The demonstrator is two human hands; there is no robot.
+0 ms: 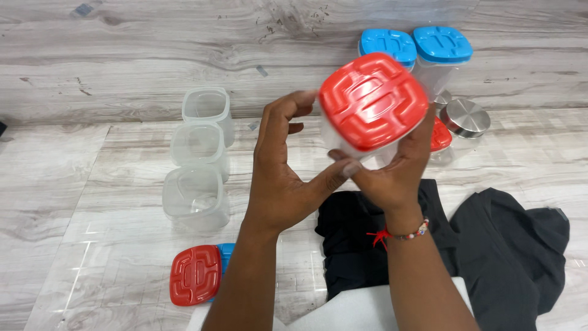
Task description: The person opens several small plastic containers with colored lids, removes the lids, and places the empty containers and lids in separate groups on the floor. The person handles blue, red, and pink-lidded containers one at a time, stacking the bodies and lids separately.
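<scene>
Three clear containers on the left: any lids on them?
No, the three clear containers stand open in a row; a loose red lid lies on the floor nearby.

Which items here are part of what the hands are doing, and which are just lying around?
In hand: red-lidded container, held by left hand and right hand.

Lying about: three open clear containers, loose red lid, two blue-lidded containers, steel-lidded jar, dark cloth.

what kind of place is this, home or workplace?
Probably a home floor, though I can't be sure: grey wood-look floor, dark clothing spread on it, and three open clear containers lined up. Both hands, left hand and right hand, hold a red-lidded container.
</scene>
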